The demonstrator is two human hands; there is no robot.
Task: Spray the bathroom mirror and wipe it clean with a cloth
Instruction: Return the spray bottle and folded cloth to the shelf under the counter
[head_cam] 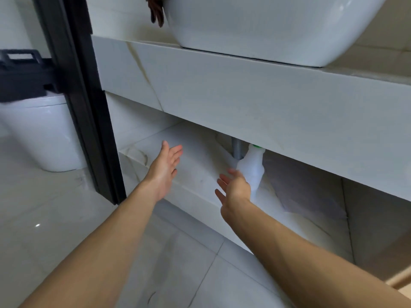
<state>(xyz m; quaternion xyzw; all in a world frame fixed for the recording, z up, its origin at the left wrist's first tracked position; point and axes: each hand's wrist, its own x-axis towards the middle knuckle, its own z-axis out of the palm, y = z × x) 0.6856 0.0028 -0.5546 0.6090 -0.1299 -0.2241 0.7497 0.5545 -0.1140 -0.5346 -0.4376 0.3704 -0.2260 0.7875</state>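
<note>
A white plastic spray bottle (252,167) with a green top stands upright on the low marble shelf (195,172) under the vanity counter, beside a grey drain pipe (237,148). My right hand (233,190) is just left of the bottle with fingers spread, close to it but not gripping it. My left hand (165,167) hovers open over the shelf further left, holding nothing. A dark brown cloth (156,12) hangs by the basin at the top. The mirror is out of view.
A white basin (266,30) sits on the thick marble counter (244,96) overhead. A black door frame (82,96) stands at left, with a white toilet (44,134) and a black crate (22,74) beyond it. The floor is glossy pale tile.
</note>
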